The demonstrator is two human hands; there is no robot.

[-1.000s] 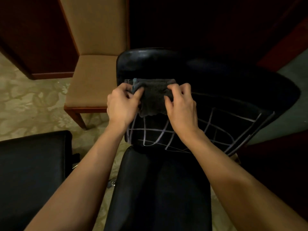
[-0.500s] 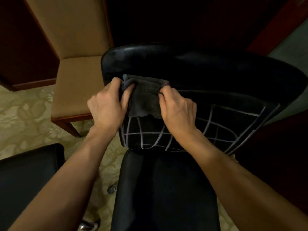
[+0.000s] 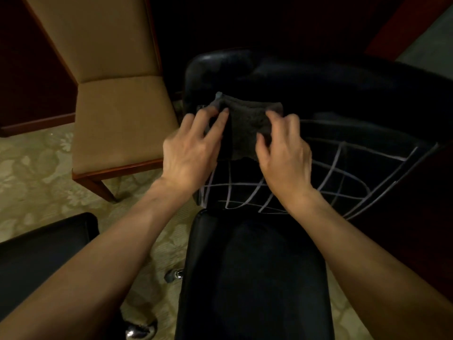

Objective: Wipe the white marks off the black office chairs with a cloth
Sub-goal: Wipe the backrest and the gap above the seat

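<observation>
Left hand [image 3: 190, 155] and right hand [image 3: 285, 158] both gripping grey cloth [image 3: 247, 123] with curled fingers, pressing it against black chair backrest [image 3: 343, 99]; white marks [image 3: 331, 177] showing below

Cloth [image 3: 247, 126] on chair backrest [image 3: 343, 99], marks [image 3: 331, 177] below.

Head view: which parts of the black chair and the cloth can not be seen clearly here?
- White marks on the black chair: partly hidden behind the right hand and the left hand.
- Cloth: its side edges are covered by the fingers; motion blur hides the grip.
- Chair back's right side: cut by the frame edge.
- Chair base: hidden under the seat.
</observation>
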